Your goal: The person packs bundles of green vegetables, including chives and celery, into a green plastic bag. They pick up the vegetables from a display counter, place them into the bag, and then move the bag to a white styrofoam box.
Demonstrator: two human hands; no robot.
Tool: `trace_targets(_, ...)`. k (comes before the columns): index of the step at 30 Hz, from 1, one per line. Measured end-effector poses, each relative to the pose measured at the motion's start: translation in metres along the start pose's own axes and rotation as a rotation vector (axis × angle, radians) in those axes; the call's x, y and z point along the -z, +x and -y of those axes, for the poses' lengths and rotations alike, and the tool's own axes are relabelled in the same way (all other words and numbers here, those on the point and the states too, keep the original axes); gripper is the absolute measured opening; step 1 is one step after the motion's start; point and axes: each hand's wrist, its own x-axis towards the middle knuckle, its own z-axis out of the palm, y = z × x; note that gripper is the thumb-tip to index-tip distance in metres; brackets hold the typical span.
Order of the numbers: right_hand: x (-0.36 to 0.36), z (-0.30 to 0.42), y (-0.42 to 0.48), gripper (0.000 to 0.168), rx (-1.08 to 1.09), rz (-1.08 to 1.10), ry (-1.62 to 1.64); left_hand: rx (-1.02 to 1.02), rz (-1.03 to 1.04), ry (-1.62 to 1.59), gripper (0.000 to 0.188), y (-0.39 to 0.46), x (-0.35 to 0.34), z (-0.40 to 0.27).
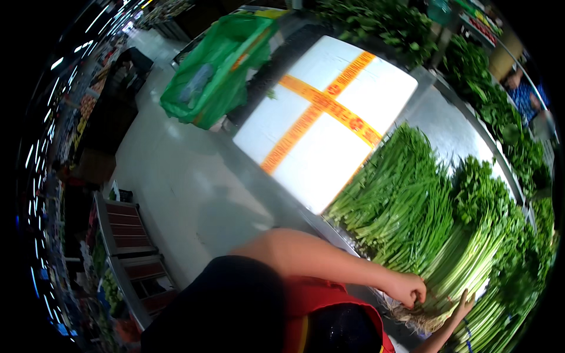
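My left hand reaches across to the root end of a bundle of celery. Its fingers are curled by the stalks, and whether they pinch something is hidden. My right hand lies along the other side of that bundle, fingers apart, against or very near the stalks. Pale stringy roots stick out below the stalks, between my hands. Red ties show around the lower stalks. Beside the celery lies a heap of thin green garlic chives or similar greens.
A white foam box with orange printed tape sits on the metal display counter. Past it stands a crate lined with a green plastic bag. More tied stalks lie at the right. A person in blue is at the far right.
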Motion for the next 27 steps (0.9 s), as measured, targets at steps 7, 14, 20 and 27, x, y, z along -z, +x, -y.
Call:
trace_targets(7,-0.070,0.201,-0.092,0.054,0.335,0.026,0.148,-0.091,-0.946,0.205,0.034,-0.280,0.107,0.021)
trace_targets(14,-0.306,0.500,-0.254,0.045,0.840,0.572,0.292,0.233,-1.665,-0.275,0.020,-0.562,0.101,0.001)
trace_targets(20,-0.480,0.623,-0.300,0.039,1.098,0.556,-0.012,0.214,-1.821,-0.250,0.023,-0.688,0.087,0.022)
trace_targets(27,-0.572,0.638,-0.280,0.026,1.096,0.443,-0.203,0.264,-1.851,-0.070,0.020,-0.740,0.130,0.016)
